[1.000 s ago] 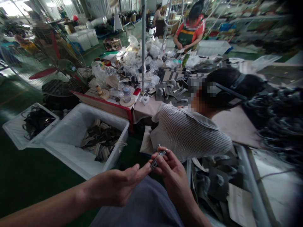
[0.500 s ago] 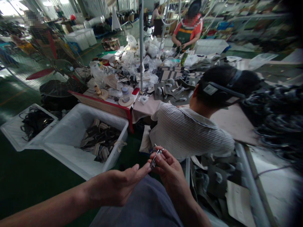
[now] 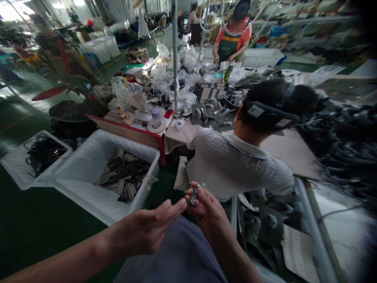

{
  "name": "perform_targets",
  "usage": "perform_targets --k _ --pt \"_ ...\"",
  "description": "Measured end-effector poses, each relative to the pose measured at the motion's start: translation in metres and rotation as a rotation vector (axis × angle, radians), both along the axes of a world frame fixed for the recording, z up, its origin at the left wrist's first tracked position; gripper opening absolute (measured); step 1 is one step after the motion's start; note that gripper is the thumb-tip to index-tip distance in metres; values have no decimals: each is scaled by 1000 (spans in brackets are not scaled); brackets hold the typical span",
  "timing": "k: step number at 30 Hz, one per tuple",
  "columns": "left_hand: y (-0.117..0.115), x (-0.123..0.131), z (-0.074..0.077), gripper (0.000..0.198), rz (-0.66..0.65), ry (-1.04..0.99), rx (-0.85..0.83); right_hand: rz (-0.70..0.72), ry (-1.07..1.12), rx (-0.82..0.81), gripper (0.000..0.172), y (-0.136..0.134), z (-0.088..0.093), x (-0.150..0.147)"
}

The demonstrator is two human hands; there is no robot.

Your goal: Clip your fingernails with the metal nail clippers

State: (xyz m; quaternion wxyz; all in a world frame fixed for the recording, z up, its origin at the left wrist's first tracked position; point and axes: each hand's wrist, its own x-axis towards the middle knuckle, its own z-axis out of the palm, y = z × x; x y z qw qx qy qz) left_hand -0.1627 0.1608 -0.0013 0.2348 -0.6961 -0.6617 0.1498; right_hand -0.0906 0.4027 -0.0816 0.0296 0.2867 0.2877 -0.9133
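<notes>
In the middle of the head view, my right hand point(image 3: 210, 210) is closed on a small silver nail clipper point(image 3: 193, 195), pinching it between thumb and fingers. My left hand point(image 3: 154, 226) reaches in from the left with its fingers stretched out. A fingertip of it lies right at the near end of the clipper; whether it sits between the jaws is too small to tell. Both hands are above my lap, covered in grey-blue cloth point(image 3: 173, 255).
A white bin point(image 3: 76, 196) of fabric pieces stands left, beside a fan point(image 3: 78, 86). A co-worker in a striped shirt point(image 3: 235, 165) sits just ahead. Plastic bags and parts cover the table point(image 3: 182, 137); another person point(image 3: 231, 43) stands behind it. More pieces point(image 3: 271, 224) lie in a container at right.
The nail clipper has turned in my right hand, its outline now shorter and more compact. My left hand has barely shifted. The co-worker's head has moved slightly left.
</notes>
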Motion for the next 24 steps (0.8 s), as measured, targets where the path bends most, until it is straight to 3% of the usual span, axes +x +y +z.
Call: perform_targets --k 13,24 --pt "12 5 -14 47 79 -176 84 -75 21 101 72 7 7 -1" --pt "16 4 -17 42 80 -234 116 -101 75 162 62 8 5 -1"
